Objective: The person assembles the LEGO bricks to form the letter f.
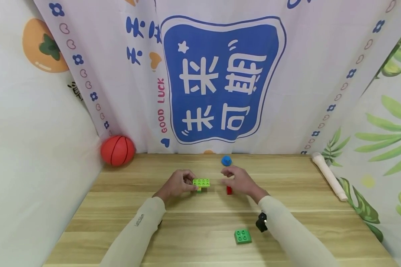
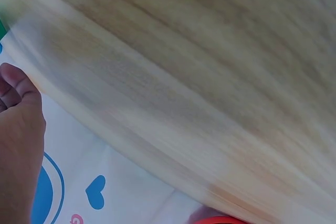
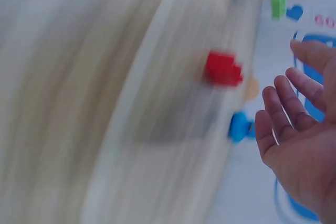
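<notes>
Beyond the green brick on the worktop, I see the red brick by the relaxed, empty right hand and the lime-topped stack pinched in the left hand, apparently mid-assembly, next probably needing a grasp on red.

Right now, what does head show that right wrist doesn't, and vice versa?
Head only: the red ball, the white stick-like object, the loose green block near the front, and a clear look at the left hand gripping the block stack.

Right wrist only: no extra object, but the palm side of the right hand, fingers extended with nothing in them.

Both: the stack, the red block, the blue piece, the right hand, the wood tabletop and the printed cloth.
</notes>
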A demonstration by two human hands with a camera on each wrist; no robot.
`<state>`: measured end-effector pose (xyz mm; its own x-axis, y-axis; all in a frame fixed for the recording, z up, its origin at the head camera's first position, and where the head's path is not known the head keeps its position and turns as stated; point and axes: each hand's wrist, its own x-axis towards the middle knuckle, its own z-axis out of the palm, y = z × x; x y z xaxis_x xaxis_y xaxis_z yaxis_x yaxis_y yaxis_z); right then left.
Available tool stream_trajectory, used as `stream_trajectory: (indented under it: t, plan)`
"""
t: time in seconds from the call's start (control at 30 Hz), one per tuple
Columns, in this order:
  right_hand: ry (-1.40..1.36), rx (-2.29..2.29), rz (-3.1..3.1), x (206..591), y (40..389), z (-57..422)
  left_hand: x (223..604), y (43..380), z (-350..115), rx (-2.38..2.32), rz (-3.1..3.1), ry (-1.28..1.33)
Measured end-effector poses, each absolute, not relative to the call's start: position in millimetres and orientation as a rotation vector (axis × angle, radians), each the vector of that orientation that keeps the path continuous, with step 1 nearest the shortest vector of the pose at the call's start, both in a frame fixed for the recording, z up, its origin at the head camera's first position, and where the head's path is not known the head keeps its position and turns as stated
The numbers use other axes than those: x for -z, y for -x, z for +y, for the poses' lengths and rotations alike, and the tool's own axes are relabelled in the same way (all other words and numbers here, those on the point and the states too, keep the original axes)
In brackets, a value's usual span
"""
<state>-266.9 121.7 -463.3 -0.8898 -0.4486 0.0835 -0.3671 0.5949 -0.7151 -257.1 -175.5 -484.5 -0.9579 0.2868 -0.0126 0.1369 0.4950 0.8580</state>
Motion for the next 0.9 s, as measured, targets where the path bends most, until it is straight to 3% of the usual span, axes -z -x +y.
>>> stream_trajectory:
  t: [0.27, 0.9]
  plan:
    - [0.560, 1.202, 2.537, 486, 262, 156, 486, 258, -178, -1.469, 2.565, -0.331]
    - [0.680, 1.150, 2.591, 502, 259, 155, 485, 258, -174, -1.493, 2.549, -0.293]
